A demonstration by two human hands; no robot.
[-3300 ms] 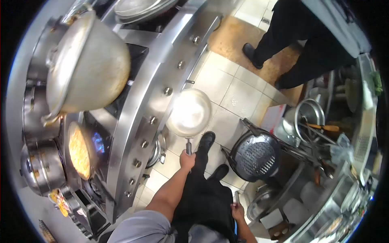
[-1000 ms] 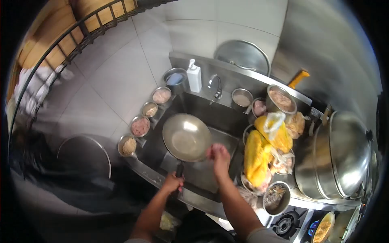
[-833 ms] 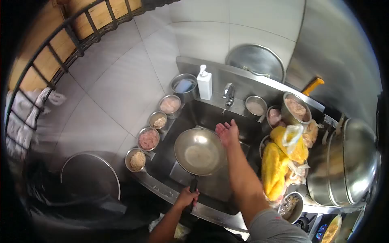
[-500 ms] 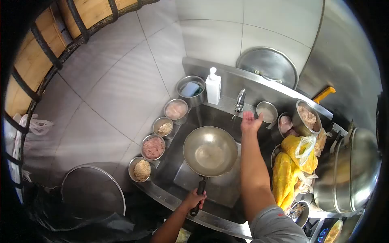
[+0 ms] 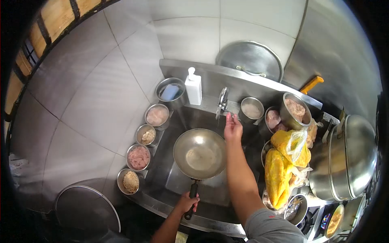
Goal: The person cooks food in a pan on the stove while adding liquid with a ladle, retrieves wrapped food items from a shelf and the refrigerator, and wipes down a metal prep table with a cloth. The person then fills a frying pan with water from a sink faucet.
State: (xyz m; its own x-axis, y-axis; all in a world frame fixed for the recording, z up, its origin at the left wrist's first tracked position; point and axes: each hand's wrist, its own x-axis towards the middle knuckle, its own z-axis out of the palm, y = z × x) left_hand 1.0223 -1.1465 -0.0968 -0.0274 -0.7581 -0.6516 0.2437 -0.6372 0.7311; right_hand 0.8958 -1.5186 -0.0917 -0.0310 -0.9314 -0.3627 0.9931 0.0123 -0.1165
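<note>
A metal wok point(image 5: 199, 156) with a black handle is held over the sink point(image 5: 162, 178), its bowl facing up. My left hand point(image 5: 187, 202) is wrapped round the handle near its end. Just in front of the faucet point(image 5: 222, 99) and slightly to its right, my right hand point(image 5: 233, 127) is raised with the palm up and fingers stretched out, holding nothing. Whether its fingertips touch the faucet I cannot tell. A metal bowl with pale contents point(image 5: 251, 109) stands close to that hand.
Several small bowls of minced or cut food point(image 5: 138, 157) line the sink's left rim. At the back stand a white pump bottle point(image 5: 193, 87) and a pot with a blue sponge point(image 5: 169, 92). Yellow poultry point(image 5: 278, 174) and a large steamer point(image 5: 352, 158) crowd the right side.
The view has shifted, so most things appear further left. My right hand has come closer to the faucet, its fingers less spread. My left hand keeps its hold on the wok.
</note>
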